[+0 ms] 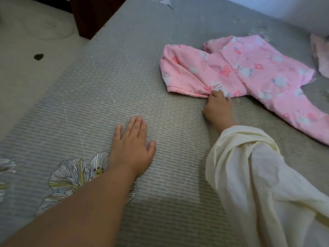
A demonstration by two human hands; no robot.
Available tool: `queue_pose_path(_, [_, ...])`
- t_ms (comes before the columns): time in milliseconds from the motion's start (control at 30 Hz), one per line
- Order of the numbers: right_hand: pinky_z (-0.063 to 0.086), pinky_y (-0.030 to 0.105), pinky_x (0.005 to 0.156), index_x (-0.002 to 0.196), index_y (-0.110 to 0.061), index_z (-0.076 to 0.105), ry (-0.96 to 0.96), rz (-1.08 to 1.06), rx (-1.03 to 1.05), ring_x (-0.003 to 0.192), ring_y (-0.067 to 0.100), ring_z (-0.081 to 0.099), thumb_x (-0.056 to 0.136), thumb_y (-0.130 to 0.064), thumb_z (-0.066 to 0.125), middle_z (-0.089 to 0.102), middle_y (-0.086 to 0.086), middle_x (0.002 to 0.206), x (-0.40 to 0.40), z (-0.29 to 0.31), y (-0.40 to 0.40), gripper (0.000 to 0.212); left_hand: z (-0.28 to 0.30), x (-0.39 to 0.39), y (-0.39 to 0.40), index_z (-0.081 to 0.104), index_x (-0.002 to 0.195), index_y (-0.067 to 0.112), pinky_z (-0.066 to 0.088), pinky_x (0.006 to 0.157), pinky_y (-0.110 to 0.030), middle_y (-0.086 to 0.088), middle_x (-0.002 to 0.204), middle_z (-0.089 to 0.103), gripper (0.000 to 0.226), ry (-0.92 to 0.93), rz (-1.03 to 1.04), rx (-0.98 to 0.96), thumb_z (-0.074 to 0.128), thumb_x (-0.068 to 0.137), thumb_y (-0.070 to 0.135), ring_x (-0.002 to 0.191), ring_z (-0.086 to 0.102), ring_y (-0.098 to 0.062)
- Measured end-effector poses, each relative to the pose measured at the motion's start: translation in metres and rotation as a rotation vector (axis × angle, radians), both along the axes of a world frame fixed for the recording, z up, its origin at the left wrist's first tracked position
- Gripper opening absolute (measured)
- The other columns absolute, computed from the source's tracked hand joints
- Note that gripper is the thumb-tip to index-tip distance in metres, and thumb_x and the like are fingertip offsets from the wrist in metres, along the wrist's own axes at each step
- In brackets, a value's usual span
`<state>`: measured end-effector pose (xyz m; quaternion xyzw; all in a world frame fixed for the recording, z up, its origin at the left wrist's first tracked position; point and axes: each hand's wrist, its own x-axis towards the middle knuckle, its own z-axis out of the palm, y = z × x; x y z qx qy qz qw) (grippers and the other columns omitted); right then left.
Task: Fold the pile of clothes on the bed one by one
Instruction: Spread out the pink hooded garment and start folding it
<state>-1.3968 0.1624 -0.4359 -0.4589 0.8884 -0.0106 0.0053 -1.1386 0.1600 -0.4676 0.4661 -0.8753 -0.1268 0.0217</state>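
We tug the pink top.
Our right hand pinches its hem; our left hand lies flat, fingers straight, on the bed.

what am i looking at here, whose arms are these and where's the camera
There is no machine here. The single picture comes from a wide-angle camera worn on a person's head, looking forward and down, so the two arms reaching in from the bottom are the wearer's own.

The grey surface is a bed covered with a quilted cover that has a flower printed on it. The left hand lies flat on the cover with straight fingers and holds nothing. The right hand, coming out of a loose cream sleeve, pinches the near edge of a pink garment with a cartoon print, which lies spread on the bed, partly bunched. Something pale pink shows at the right edge, too cut off to identify. The floor shows at the upper left.
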Motion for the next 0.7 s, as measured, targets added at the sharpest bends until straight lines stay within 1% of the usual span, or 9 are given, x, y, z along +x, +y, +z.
queue_pose_path(67, [0.018, 0.036, 0.106, 0.116, 0.005, 0.054, -0.026, 0.032, -0.025, 0.125, 0.025, 0.039, 0.087, -0.001, 0.039, 0.041, 0.015, 0.137, -0.001, 0.0, 0.008, 0.033, -0.001, -0.001, 0.0, -0.007, 0.146, 0.014, -0.012, 0.111, -0.035, 0.0, 0.155, -0.01, 0.066, -0.006, 0.001, -0.006, 0.014, 0.093, 0.048, 0.141, -0.013, -0.01])
queue_pose_path(133, [0.022, 0.033, 0.098, 0.11, 0.006, 0.057, -0.058, 0.061, -0.043, 0.116, 0.028, 0.045, 0.088, 0.0, 0.041, 0.046, 0.015, 0.133, 0.003, 0.0, 0.024, 0.028, -0.001, -0.001, -0.001, -0.007, 0.146, 0.012, -0.012, 0.111, -0.033, -0.002, 0.155, -0.01, 0.069, 0.008, 0.014, -0.003, 0.016, 0.092, 0.049, 0.141, -0.011, -0.011])
queue_pose_path(233, [0.022, 0.032, 0.096, 0.107, 0.005, 0.059, -0.126, 0.098, -0.068, 0.112, 0.029, 0.046, 0.09, 0.0, 0.04, 0.048, 0.012, 0.132, 0.027, 0.0, 0.062, 0.026, 0.001, 0.001, 0.0, -0.005, 0.145, 0.007, -0.009, 0.111, -0.032, -0.007, 0.155, -0.009, 0.073, 0.076, 0.031, 0.003, 0.019, 0.092, 0.05, 0.142, -0.008, -0.014])
queue_pose_path(300, [0.022, 0.031, 0.099, 0.108, 0.004, 0.058, -0.167, 0.144, -0.085, 0.114, 0.026, 0.045, 0.09, -0.001, 0.04, 0.048, 0.011, 0.132, 0.048, -0.004, 0.097, 0.026, 0.006, 0.002, 0.001, 0.002, 0.145, 0.003, -0.003, 0.113, -0.034, -0.011, 0.155, -0.001, 0.071, 0.192, 0.026, 0.018, 0.019, 0.092, 0.046, 0.142, 0.0, -0.019])
queue_pose_path(400, [0.023, 0.026, 0.101, 0.109, 0.002, 0.058, -0.207, 0.206, -0.131, 0.114, 0.023, 0.045, 0.09, 0.0, 0.041, 0.05, 0.011, 0.128, 0.082, -0.009, 0.156, 0.026, 0.021, 0.009, 0.014, 0.01, 0.143, -0.003, 0.006, 0.113, -0.034, -0.018, 0.153, 0.008, 0.084, 0.401, -0.054, 0.027, 0.023, 0.079, 0.051, 0.141, 0.01, -0.028])
queue_pose_path(500, [0.03, 0.027, 0.099, 0.115, 0.003, 0.057, -0.267, 0.175, -0.19, 0.115, 0.025, 0.046, 0.089, 0.001, 0.043, 0.051, 0.012, 0.129, 0.118, -0.01, 0.211, 0.029, 0.026, 0.03, 0.041, 0.008, 0.144, 0.001, 0.015, 0.112, -0.033, -0.016, 0.153, 0.011, 0.098, 0.402, -0.148, 0.079, 0.033, 0.071, 0.062, 0.14, 0.016, -0.026])
queue_pose_path(600, [0.032, 0.029, 0.098, 0.114, 0.005, 0.058, -0.311, 0.145, -0.196, 0.114, 0.028, 0.048, 0.089, 0.002, 0.044, 0.052, 0.015, 0.128, 0.156, -0.009, 0.26, 0.029, 0.025, 0.055, 0.084, 0.027, 0.142, 0.007, 0.04, 0.095, -0.039, -0.018, 0.137, 0.043, 0.079, 0.379, -0.087, 0.172, 0.057, 0.08, 0.046, 0.121, 0.045, -0.032])
queue_pose_path(633, [0.032, 0.029, 0.098, 0.113, 0.006, 0.059, -0.326, 0.148, -0.194, 0.113, 0.029, 0.049, 0.089, 0.002, 0.044, 0.053, 0.015, 0.127, 0.168, -0.007, 0.277, 0.029, 0.026, 0.064, 0.101, 0.04, 0.133, 0.005, 0.042, 0.084, -0.038, -0.02, 0.124, 0.052, 0.064, 0.399, -0.051, 0.152, 0.06, 0.081, 0.038, 0.109, 0.051, -0.034])
queue_pose_path(700, [0.03, 0.026, 0.097, 0.111, 0.008, 0.06, -0.372, 0.144, -0.183, 0.112, 0.03, 0.052, 0.088, 0.003, 0.046, 0.055, 0.018, 0.125, 0.194, -0.001, 0.315, 0.027, 0.035, 0.085, 0.134, 0.056, 0.105, 0.001, 0.034, 0.065, -0.033, -0.022, 0.101, 0.059, 0.033, 0.382, 0.001, 0.079, 0.059, 0.084, 0.026, 0.093, 0.055, -0.036])
